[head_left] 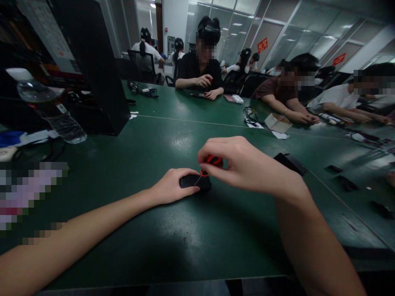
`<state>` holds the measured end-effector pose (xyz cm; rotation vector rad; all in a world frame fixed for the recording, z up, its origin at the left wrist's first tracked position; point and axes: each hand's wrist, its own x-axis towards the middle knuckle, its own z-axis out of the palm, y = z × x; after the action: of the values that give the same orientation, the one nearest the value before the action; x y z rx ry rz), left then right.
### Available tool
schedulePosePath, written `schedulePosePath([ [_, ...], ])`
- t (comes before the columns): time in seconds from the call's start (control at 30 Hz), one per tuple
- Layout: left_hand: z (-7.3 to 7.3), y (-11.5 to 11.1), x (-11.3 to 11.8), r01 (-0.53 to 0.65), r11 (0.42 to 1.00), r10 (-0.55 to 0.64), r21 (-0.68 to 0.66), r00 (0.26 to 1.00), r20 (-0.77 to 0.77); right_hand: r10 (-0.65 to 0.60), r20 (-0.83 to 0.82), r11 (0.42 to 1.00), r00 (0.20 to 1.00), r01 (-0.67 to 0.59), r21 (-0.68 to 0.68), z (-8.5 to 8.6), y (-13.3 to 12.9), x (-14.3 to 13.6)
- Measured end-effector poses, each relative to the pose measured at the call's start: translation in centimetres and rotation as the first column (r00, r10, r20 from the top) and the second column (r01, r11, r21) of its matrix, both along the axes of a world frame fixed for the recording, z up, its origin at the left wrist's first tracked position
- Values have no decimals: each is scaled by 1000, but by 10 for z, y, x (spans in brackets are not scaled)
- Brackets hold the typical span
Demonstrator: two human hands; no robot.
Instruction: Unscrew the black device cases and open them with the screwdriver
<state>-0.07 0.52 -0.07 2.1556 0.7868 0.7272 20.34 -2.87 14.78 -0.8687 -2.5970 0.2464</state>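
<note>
A: What lies to the left?
B: A bottle [66, 119] stands tilted in view on the green table [123, 172], well apart from the work.
A: State of the left hand [168, 187]?
B: It grasps the black block [205, 184], thumb on the near side, fingers on the far side. The block rests on the table.
A: Handling?
B: Probably light, stiff and rather smooth; it may slide under side load. Hold it by its long sides, with the top face exposed.
A: And above it?
B: The red-and-black screwdriver [215, 160], its thin shaft slanting down over the block. Tip contact cannot be confirmed.
A: State of the right hand [243, 164]?
B: It pinches the handle between thumb and fingers. The handle looks rigid and easy to grip; the shaft offers little purchase.
</note>
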Motion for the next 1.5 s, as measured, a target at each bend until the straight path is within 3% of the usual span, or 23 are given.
schedulePosePath([
  [0.43,-3,1,-1,12,998,-12,54,1000,9,0,14,998,1000,-1,61,-3,-2,-6],
  [0.53,-3,0,0,2,999,-3,53,1000,17,26,38,999,999,-27,20,-1,-8,-7],
  [0.67,-5,1,0,-3,998,2,64,1000,16,-48,111,999,993,46,28,1,-13,-6],
  [1.0,-4,1,0,6,997,-6,73,1000,5,-16,37,998,999,14,54,-2,-8,-7],
  [1.23,-4,1,0,7,997,-7,75,1000,3,-9,35,999,999,8,39,-2,-7,-8],
  [1.4,-3,0,0,-7,999,7,53,1000,12,43,55,998,998,-41,-45,2,-11,-6],
  [1.5,-2,-1,0,-4,999,4,53,1000,6,-4,81,1000,997,6,-29,2,-11,-5],
])
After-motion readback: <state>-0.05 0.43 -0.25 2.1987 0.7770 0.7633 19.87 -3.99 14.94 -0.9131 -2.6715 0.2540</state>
